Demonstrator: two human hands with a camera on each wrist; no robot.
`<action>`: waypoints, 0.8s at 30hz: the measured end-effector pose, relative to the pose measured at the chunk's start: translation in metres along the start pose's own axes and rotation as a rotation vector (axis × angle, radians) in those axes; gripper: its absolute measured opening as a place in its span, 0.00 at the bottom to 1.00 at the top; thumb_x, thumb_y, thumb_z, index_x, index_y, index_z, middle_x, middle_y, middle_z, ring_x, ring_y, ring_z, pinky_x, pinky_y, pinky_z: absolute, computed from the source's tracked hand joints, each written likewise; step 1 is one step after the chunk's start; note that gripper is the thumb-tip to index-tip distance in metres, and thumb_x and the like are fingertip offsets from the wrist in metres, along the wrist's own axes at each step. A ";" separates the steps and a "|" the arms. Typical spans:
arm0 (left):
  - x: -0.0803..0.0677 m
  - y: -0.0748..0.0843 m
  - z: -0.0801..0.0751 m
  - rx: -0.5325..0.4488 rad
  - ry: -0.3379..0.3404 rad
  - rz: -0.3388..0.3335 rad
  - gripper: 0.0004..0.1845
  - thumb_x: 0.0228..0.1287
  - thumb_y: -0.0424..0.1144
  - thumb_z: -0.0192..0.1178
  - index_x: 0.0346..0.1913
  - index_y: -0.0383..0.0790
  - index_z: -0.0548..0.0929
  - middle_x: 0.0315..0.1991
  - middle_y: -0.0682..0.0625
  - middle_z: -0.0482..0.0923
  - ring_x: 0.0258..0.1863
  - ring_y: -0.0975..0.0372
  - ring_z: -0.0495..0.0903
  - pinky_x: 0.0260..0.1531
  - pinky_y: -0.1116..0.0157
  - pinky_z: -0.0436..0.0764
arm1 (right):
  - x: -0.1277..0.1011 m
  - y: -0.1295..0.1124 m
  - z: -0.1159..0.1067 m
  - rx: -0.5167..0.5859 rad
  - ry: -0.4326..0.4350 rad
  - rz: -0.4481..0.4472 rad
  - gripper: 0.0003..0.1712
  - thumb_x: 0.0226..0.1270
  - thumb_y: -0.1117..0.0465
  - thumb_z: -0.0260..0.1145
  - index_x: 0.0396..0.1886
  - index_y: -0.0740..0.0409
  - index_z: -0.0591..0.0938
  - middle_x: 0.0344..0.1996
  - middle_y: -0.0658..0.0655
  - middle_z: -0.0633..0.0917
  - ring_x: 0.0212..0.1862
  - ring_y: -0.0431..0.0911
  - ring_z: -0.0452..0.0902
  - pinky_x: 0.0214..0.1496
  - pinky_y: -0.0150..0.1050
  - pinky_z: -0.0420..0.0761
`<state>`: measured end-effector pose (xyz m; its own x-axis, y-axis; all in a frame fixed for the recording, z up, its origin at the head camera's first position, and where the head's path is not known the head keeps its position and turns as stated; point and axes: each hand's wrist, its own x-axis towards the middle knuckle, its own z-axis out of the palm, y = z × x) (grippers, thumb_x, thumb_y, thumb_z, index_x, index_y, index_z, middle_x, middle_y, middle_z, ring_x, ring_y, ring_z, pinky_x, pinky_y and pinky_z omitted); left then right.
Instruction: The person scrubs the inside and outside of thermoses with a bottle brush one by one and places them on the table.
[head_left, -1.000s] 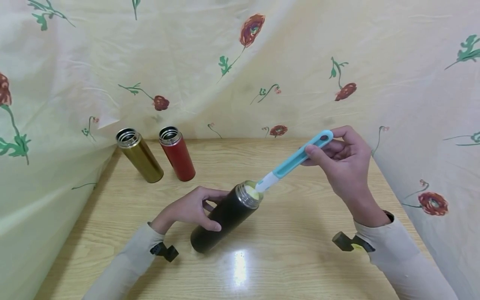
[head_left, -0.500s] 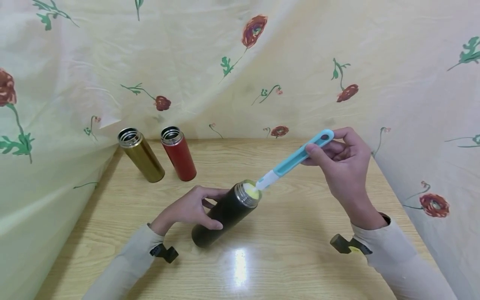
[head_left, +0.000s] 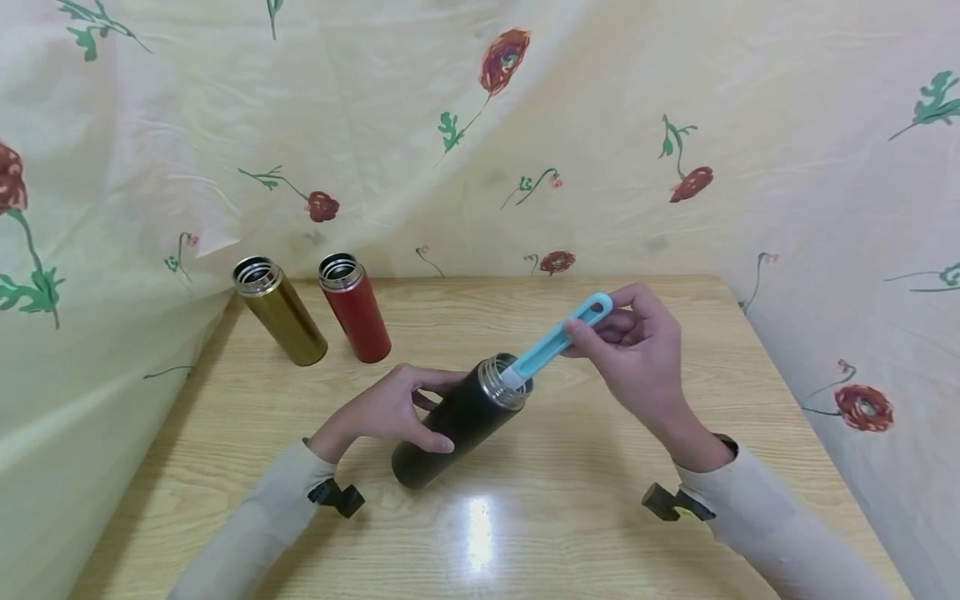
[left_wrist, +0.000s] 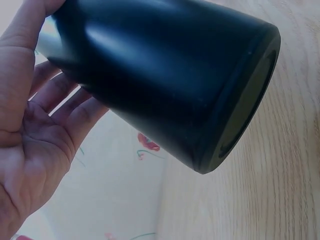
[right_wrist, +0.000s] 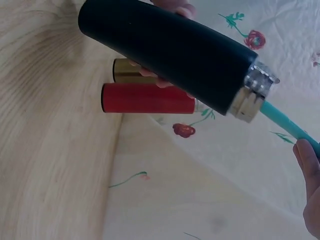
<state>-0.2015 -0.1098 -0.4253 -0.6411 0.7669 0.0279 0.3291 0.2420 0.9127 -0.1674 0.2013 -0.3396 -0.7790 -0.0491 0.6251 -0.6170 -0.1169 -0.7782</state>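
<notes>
My left hand (head_left: 397, 411) grips a black flask (head_left: 461, 432) around its middle and holds it tilted, base on the wooden table (head_left: 570, 517), steel mouth up and to the right. The left wrist view shows the flask's dark body and base (left_wrist: 200, 95) in my palm (left_wrist: 30, 150). My right hand (head_left: 633, 354) pinches the blue handle of a bottle brush (head_left: 558, 340). The brush head is inside the flask mouth and hidden. In the right wrist view the handle (right_wrist: 280, 116) sticks out of the steel rim (right_wrist: 252, 92).
A gold flask (head_left: 279, 311) and a red flask (head_left: 354, 307) stand open at the back left of the table. Flowered cloth (head_left: 480, 125) hangs behind and along both sides. The red flask (right_wrist: 147, 98) and gold flask (right_wrist: 132, 71) appear behind the black one in the right wrist view.
My right hand moved down and left, pushing the brush head from the flask's mouth down inside it. The flask shifted slightly right in my left hand.
</notes>
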 end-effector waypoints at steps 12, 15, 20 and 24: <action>0.002 0.000 0.000 -0.010 -0.005 -0.012 0.43 0.52 0.43 0.79 0.73 0.43 0.73 0.62 0.50 0.81 0.58 0.56 0.81 0.51 0.59 0.85 | -0.009 0.011 0.006 -0.042 -0.063 0.068 0.14 0.61 0.82 0.67 0.42 0.78 0.73 0.34 0.56 0.91 0.33 0.46 0.90 0.33 0.43 0.88; 0.002 0.000 0.000 -0.013 -0.007 -0.015 0.43 0.52 0.42 0.79 0.73 0.42 0.73 0.62 0.50 0.81 0.58 0.56 0.81 0.51 0.59 0.85 | -0.009 0.012 0.006 -0.010 -0.088 0.033 0.14 0.61 0.82 0.67 0.43 0.79 0.73 0.35 0.57 0.91 0.33 0.46 0.90 0.33 0.43 0.88; 0.000 0.000 -0.001 -0.039 -0.022 -0.023 0.42 0.53 0.41 0.78 0.73 0.41 0.73 0.62 0.49 0.81 0.58 0.56 0.81 0.52 0.57 0.84 | -0.005 0.011 0.002 0.047 -0.102 -0.011 0.14 0.62 0.82 0.67 0.44 0.81 0.73 0.35 0.59 0.91 0.33 0.48 0.90 0.34 0.44 0.88; -0.002 -0.002 -0.001 -0.058 -0.029 -0.027 0.42 0.53 0.40 0.78 0.73 0.41 0.73 0.62 0.49 0.81 0.59 0.55 0.81 0.53 0.55 0.84 | 0.001 0.006 -0.004 0.082 -0.060 -0.003 0.12 0.63 0.83 0.64 0.45 0.79 0.74 0.35 0.61 0.91 0.33 0.48 0.90 0.35 0.45 0.88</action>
<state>-0.2015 -0.1126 -0.4269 -0.6285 0.7778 -0.0087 0.2703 0.2288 0.9352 -0.1723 0.2048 -0.3444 -0.7672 -0.1080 0.6322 -0.6066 -0.1980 -0.7700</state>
